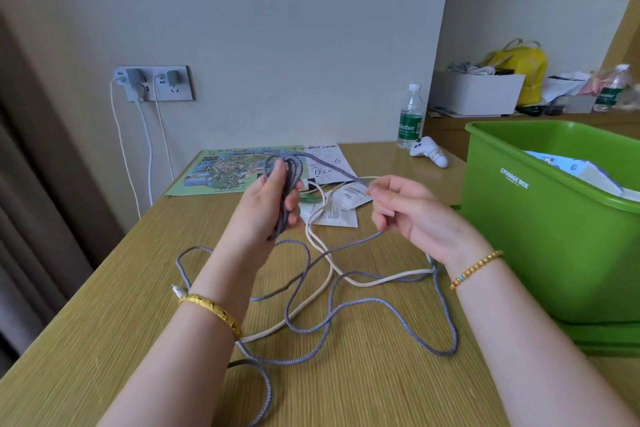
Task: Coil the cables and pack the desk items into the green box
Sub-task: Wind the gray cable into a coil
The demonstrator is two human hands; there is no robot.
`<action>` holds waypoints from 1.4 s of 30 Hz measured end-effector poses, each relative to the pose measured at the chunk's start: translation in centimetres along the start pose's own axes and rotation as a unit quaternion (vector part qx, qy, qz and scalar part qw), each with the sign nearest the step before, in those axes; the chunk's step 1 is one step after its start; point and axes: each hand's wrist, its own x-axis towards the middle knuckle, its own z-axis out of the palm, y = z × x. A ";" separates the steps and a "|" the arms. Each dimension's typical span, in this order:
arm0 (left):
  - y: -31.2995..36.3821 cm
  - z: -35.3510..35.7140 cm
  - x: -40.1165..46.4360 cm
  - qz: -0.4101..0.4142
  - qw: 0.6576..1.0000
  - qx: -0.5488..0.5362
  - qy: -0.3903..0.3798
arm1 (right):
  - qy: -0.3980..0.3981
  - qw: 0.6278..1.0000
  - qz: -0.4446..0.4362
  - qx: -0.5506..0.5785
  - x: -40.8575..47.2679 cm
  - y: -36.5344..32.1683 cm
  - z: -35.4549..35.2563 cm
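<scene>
Lighting: soft, even, moderately bright; cool cast on wall (277, 28). Shadows: faint. Glare: none strong. Focus: centre sharp, far shelf clutter soft. Distortion: wide-angle bending at frame edges.

Desk, as I see it: my left hand (268, 208) grips coiled loops of grey cable (374, 303); my right hand (405, 208) pinches its strand; white cable (323, 286) tangled beneath; green box (540, 236) right; map (221, 170) behind

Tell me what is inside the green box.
Over the green box rim only a pale blue-and-white printed item shows, at the top right. The box wall hides whatever lies lower down.
</scene>
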 end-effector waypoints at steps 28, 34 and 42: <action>-1.3 1.4 0.5 0.000 0.991 0.025 0.131 | -0.036 0.931 0.147 -0.333 -0.2 1.8 4.5; -0.9 -1.1 1.6 0.014 0.962 0.106 0.252 | -0.027 0.952 0.196 -0.233 -0.2 0.9 2.9; -0.9 -2.7 1.9 0.010 0.924 0.276 0.266 | -0.089 0.970 0.170 -0.147 -0.9 -0.8 0.9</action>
